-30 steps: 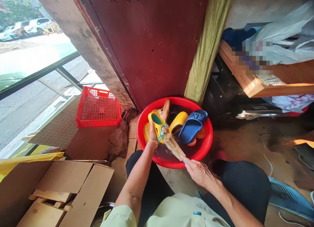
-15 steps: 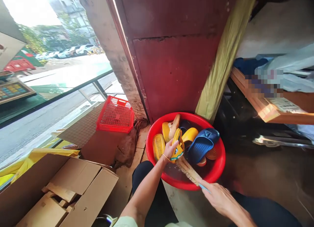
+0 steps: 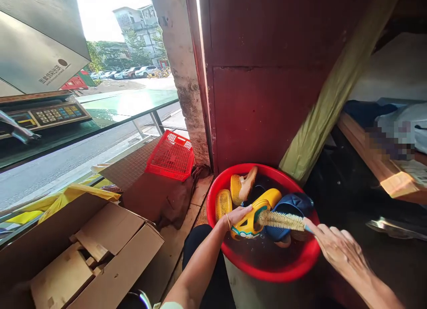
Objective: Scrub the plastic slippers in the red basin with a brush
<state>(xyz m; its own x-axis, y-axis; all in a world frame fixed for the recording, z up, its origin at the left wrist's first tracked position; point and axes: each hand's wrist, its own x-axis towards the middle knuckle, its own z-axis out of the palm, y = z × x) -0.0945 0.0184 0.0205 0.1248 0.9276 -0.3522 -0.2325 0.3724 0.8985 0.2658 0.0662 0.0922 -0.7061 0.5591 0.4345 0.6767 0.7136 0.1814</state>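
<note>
My left hand [image 3: 239, 214] grips a yellow clog [image 3: 253, 220] with teal trim, held tilted over a red basin [image 3: 267, 272]. In my right hand [image 3: 338, 244] is a scrub brush [image 3: 283, 220] with cream bristles and a light blue handle. Its bristled end reaches into the clog's opening. Dark water [image 3: 256, 253] fills the lower part of the basin. Around the clog lie a blue slipper [image 3: 280, 233], a yellow slipper [image 3: 223, 203] and a tan-and-yellow shoe [image 3: 245, 184]. The blue slipper is partly hidden behind the brush.
A red plastic crate [image 3: 171, 155] stands left of the basin by the wall. Nearer on the left is an open cardboard box [image 3: 133, 260] holding cardboard pieces. A maroon door [image 3: 260, 118] rises behind the basin, with a yellowish curtain [image 3: 310, 131] beside it. A wooden ledge [image 3: 400, 182] juts out at right.
The clog has turned so its opening faces the brush. My right hand has risen and moved right, bringing the brush from pointing up-left to nearly level. The camera view has shifted left.
</note>
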